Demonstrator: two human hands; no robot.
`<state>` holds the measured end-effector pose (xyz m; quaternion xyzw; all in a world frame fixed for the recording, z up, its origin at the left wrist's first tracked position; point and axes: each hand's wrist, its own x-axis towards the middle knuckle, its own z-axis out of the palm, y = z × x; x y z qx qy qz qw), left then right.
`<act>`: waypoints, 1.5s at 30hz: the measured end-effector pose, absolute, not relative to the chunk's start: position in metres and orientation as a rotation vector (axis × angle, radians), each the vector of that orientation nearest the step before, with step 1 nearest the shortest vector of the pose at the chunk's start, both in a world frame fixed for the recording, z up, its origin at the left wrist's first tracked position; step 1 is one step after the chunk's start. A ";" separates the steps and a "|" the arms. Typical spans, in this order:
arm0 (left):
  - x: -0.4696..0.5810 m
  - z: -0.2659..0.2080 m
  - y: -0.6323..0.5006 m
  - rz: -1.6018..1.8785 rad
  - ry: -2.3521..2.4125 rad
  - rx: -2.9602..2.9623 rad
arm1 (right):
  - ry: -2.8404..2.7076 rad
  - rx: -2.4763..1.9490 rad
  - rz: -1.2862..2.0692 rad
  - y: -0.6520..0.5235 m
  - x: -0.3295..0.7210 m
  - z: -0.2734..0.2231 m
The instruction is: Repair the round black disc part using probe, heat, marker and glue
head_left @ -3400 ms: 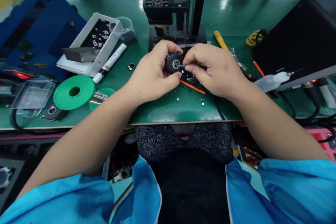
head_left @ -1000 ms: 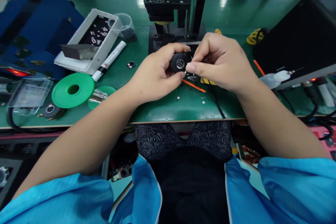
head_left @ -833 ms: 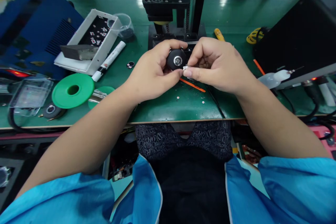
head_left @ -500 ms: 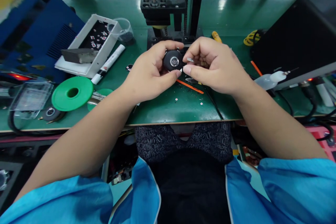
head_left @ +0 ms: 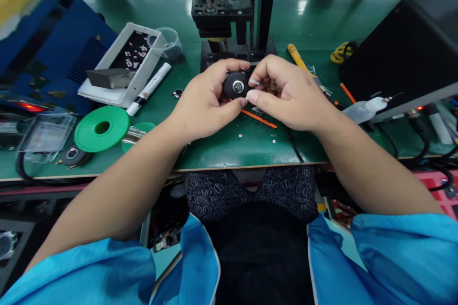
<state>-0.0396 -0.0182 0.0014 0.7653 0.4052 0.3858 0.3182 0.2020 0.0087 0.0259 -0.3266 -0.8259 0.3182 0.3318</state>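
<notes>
Near the middle of the bench, my left hand (head_left: pixel 203 102) grips a round black watch case (head_left: pixel 233 86) between thumb and fingers. A shiny round sensor window sits at the centre of its upturned face. My right hand (head_left: pixel 282 93) is at the case's right edge, its thumb and index finger drawn together. Something small and pale shows at the index fingertip; whether it is a nail or a held piece is unclear. Under the hands lies an orange stick (head_left: pixel 261 118).
A black press (head_left: pixel 223 21) stands behind the hands. To the left are a white box (head_left: pixel 123 93), a marker (head_left: pixel 150 88), a green spool (head_left: pixel 102 128) and another round watch case (head_left: pixel 73 155). On the right are a yellow-handled brush (head_left: pixel 296 55), a needle bottle (head_left: pixel 365 108) and a black machine (head_left: pixel 397 52).
My right thumb and index finger have shifted slightly left against the watch case. My left hand keeps its hold. The whole view has moved a little.
</notes>
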 end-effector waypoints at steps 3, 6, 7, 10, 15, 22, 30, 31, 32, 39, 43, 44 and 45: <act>-0.039 0.002 -0.020 0.994 1.107 2.072 | -2.214 -0.851 0.713 0.008 0.203 0.025; -0.039 0.002 -0.020 0.977 1.145 2.117 | -2.238 -0.851 0.648 0.008 0.202 0.022; -0.039 0.002 -0.020 0.971 1.155 2.134 | -2.242 -0.862 0.650 0.008 0.201 0.020; -0.038 0.003 -0.022 0.940 1.170 2.173 | -2.250 -0.882 0.644 0.007 0.200 0.018; -0.037 0.006 -0.024 0.924 1.183 2.211 | -2.253 -0.883 0.580 0.007 0.199 0.019; -0.037 0.002 -0.020 0.914 1.172 2.203 | -2.287 -0.872 0.527 0.007 0.199 0.019; -0.036 0.010 -0.023 0.819 1.208 2.306 | -2.335 -0.876 0.504 0.007 0.200 0.022; -0.036 0.012 -0.024 0.831 1.199 2.317 | -2.339 -0.874 0.503 0.007 0.200 0.022; -0.036 0.013 -0.025 0.842 1.193 2.324 | -2.345 -0.870 0.500 0.007 0.200 0.022; -0.035 0.009 -0.024 0.770 1.214 2.395 | -2.355 -0.866 0.435 0.005 0.199 0.019; -0.035 0.004 -0.024 0.814 1.217 2.418 | -2.318 -0.900 0.450 0.003 0.197 0.018; -0.034 0.004 -0.024 0.819 1.228 2.422 | -2.306 -0.897 0.461 0.003 0.197 0.018; -0.034 0.003 -0.025 0.823 1.238 2.424 | -2.293 -0.895 0.477 0.003 0.196 0.017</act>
